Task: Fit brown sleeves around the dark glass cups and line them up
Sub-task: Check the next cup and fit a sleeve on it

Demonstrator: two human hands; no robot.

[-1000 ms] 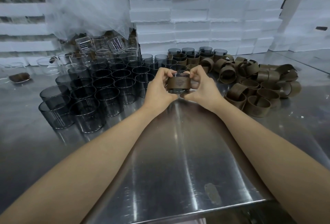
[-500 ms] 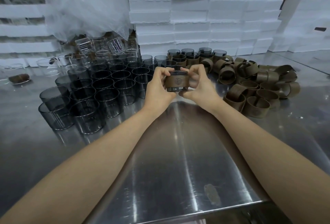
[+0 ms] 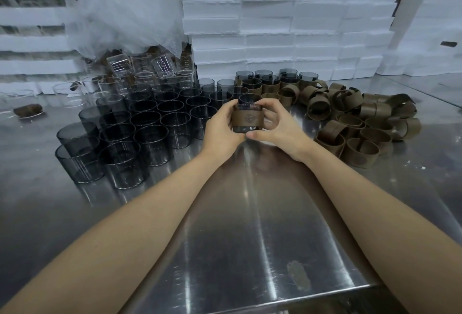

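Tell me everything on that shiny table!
Bare dark glass cups: many, smoky grey, table's left.
Sleeved dark glass cups: several, grey with brown, back middle.
Loose brown sleeves: a heap, brown, table's right.
Clear glass beakers: several, see-through, back left.
White foam boxes: many, white, stacked behind.
Shiny steel table: one, silver, underneath.
Held sleeved cup: one, dark and brown, between both hands.
Left hand: one, gripping the cup's left.
Right hand: one, gripping its right.

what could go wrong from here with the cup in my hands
The cup is held off the table by the left hand and right hand; a slip while adjusting its sleeve could drop glass on steel. The bare cups stand packed beside the left hand, so reaching toward the sleeved cups might knock them.
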